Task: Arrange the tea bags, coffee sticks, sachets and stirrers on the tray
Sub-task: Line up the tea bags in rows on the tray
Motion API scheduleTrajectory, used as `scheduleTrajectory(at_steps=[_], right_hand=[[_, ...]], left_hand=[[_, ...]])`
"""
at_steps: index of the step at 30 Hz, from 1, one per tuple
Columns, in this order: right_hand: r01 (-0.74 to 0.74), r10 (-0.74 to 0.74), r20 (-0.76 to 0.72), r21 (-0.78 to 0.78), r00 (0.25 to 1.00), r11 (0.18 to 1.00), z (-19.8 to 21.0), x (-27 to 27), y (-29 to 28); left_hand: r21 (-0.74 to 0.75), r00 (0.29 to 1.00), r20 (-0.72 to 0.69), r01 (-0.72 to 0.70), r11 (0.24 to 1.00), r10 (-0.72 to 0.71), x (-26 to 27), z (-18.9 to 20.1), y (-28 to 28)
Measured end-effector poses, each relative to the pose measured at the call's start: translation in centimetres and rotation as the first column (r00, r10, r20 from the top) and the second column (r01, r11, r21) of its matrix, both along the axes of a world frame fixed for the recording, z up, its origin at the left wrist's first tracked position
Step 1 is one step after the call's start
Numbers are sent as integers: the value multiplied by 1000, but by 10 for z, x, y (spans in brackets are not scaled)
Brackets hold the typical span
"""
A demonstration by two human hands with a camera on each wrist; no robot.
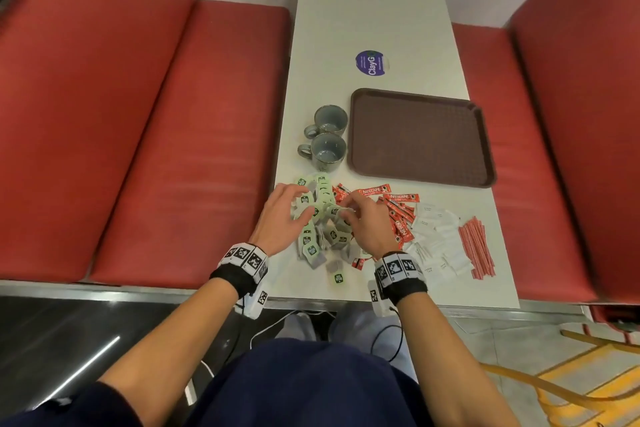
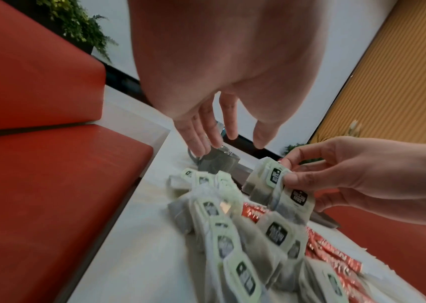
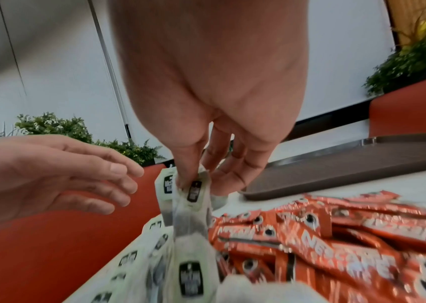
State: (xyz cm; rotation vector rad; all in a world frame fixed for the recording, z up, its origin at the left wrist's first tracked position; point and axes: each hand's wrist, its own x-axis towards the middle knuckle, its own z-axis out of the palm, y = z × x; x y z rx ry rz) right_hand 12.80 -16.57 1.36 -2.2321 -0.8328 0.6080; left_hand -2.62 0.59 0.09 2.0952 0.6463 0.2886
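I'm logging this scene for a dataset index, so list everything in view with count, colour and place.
Brown plastic tray: one, brown, on the table right of the mugs, nothing on it.
Grey ceramic mugs: two, grey, left of the tray.
Green-tagged tea bags: a pile, pale green and grey, table's near left.
Red coffee sticks: a pile, red, right of the tea bags.
White sachets: a pile, white, right of the sticks.
Red-striped stirrers: a bundle, red and white, far right.
Round purple sticker: one, beyond the tray.
White table: one, between two red bench seats.
Left hand: fingers spread over the tea bags.
Right hand: pinches tea bags.
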Motion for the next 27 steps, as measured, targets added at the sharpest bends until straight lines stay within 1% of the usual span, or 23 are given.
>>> scheduleTrajectory(at_steps=[3, 5, 6, 8, 9, 10, 12, 13, 14, 16, 18, 21, 22, 23, 24, 27], right_hand=[[-26, 25, 14, 43, 1000, 999, 22, 4, 0], [-58, 57, 9, 87, 998, 995, 39, 7, 2], [-76, 75, 9, 112, 997, 991, 47, 9, 4], [-92, 91, 13, 149, 996, 985, 64, 14, 8], [-87, 86, 10, 161, 996, 983, 72, 17, 10], [-79, 78, 11, 174, 997, 982, 79, 21, 11], [-66, 65, 8, 187, 998, 980, 91, 29, 12], [-53, 54, 1, 199, 999, 979, 95, 34, 12], [-37, 39, -4, 211, 999, 977, 98, 38, 13], [7, -9, 6, 249, 1000, 968, 99, 47, 13], [98, -99, -13, 316, 995, 944, 98, 52, 13], [229, -214, -83, 291, 973, 929, 95, 57, 10], [247, -217, -133, 283, 967, 927, 95, 57, 7], [230, -181, -193, 275, 964, 933, 94, 59, 7], [212, -143, -256, 267, 956, 940, 79, 105, 28], [264, -146, -344, 326, 927, 908, 73, 102, 29]], left_hand=[[-46, 995, 68, 70, 996, -66, 14, 20, 2], [-132, 988, 84, 138, 982, -127, 26, 33, 3], [-207, 981, 97, 186, 960, -169, 32, 39, 4], [-366, 961, 126, 274, 889, -245, 42, 53, 5], [-445, 955, 139, 297, 845, -262, 47, 59, 6], [-529, 952, 154, 306, 792, -265, 52, 65, 6], [-679, 944, 198, 327, 658, -265, 62, 72, 6], [-712, 943, 212, 330, 620, -258, 68, 73, 5], [-717, 946, 210, 321, 619, -247, 74, 74, 3], [-703, 954, 201, 300, 645, -224, 86, 75, 2], [-702, 965, 198, 263, 662, -172, 96, 77, 2], [-688, 970, 232, 214, 693, -70, 107, 79, 1], [-700, 970, 241, 195, 687, -30, 108, 82, 0], [-693, 972, 235, 164, 702, 5, 110, 84, 0], [-718, 974, 209, 92, 690, 88, 153, 72, 16], [-693, 972, 198, 48, 719, 125, 152, 76, 13]])
